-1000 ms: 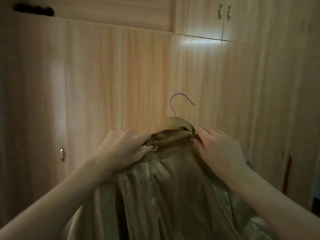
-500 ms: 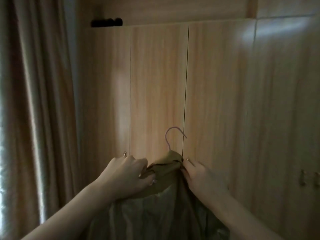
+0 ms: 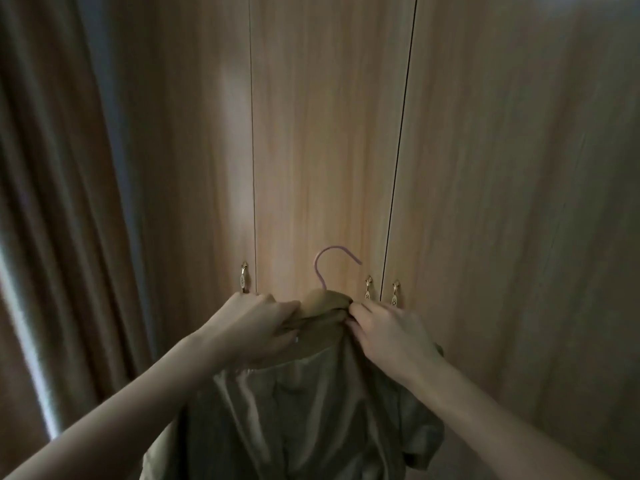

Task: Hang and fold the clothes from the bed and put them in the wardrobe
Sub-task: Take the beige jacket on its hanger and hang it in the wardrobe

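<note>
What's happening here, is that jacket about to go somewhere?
A person stands facing a closed wooden wardrobe, holding an olive jacket that sits on a hanger with a purple hook. The left hand and the right hand both grip the jacket at its collar, one on each side of the hook. The wardrobe doors are shut, with small metal handles just behind the hands, so the jacket is not yet put away. A curtain hangs on the left.
</note>
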### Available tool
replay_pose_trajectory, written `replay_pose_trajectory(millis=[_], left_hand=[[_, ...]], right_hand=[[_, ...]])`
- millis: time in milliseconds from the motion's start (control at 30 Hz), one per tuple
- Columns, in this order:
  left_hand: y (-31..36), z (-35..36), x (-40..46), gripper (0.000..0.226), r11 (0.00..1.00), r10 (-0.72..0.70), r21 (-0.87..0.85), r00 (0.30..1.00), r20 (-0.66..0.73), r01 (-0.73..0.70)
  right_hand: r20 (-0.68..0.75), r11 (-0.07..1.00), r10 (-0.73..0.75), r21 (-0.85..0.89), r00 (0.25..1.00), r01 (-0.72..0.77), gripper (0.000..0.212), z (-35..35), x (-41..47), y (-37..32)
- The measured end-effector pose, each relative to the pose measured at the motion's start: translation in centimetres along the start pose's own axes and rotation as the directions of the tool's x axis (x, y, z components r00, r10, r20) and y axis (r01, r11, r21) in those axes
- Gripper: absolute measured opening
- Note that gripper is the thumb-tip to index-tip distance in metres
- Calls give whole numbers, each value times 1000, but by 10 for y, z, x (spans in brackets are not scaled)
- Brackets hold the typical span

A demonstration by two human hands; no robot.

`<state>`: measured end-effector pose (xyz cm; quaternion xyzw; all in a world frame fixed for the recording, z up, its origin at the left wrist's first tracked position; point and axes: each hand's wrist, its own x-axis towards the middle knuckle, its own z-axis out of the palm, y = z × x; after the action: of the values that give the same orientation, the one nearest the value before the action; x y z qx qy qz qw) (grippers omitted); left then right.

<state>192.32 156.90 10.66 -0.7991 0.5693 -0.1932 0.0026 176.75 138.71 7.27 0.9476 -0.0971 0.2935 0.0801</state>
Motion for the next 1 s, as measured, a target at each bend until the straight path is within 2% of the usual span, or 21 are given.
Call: replay_pose_trajectory(millis=[100,233,300,433,533,600,633,700,733,800,833,900,1000], left_hand=[[1,24,52,24,998,31,-56,995,91,-26],[-1,57,113,36,998,68,-26,982,177,-65],[-5,75,134,37,996,85,-11,976,199,-84],[-16,107,163,36,991,125,21,961,246,-134],[-20,127,182,34,984,171,-5,949,263,-176],[-24,139,191,32,980,201,-43,941,274,-197],[-28,144,196,32,979,205,-61,938,281,-196],[-36,153,203,31,977,208,-92,936,282,-190],[-41,157,207,31,975,215,-108,936,278,-192],[-51,163,214,30,971,231,-120,935,270,-206],[-56,165,217,29,971,235,-115,935,264,-211],[-65,170,222,28,967,245,-137,933,265,-215],[-72,181,224,28,959,260,-191,920,293,-210]], right_hand=[[18,1000,5,20,1000,-5,27,33,18,42],[-15,999,7,-37,1000,-7,10,71,41,82],[-15,1000,7,-22,1000,-7,10,88,51,100],[168,994,4,110,986,-23,27,111,70,129],[299,989,15,134,954,-57,26,128,80,148],[321,959,127,201,938,-198,19,145,85,159],[323,929,230,208,918,-306,17,154,87,165],[278,847,476,111,834,-520,13,170,94,180],[271,790,582,35,767,-612,13,178,99,187],[316,665,725,-88,612,-742,26,195,109,199],[345,613,761,-106,549,-783,34,203,114,202],[363,541,801,-100,475,-835,45,221,123,204],[300,495,843,-107,446,-862,41,239,129,204]])
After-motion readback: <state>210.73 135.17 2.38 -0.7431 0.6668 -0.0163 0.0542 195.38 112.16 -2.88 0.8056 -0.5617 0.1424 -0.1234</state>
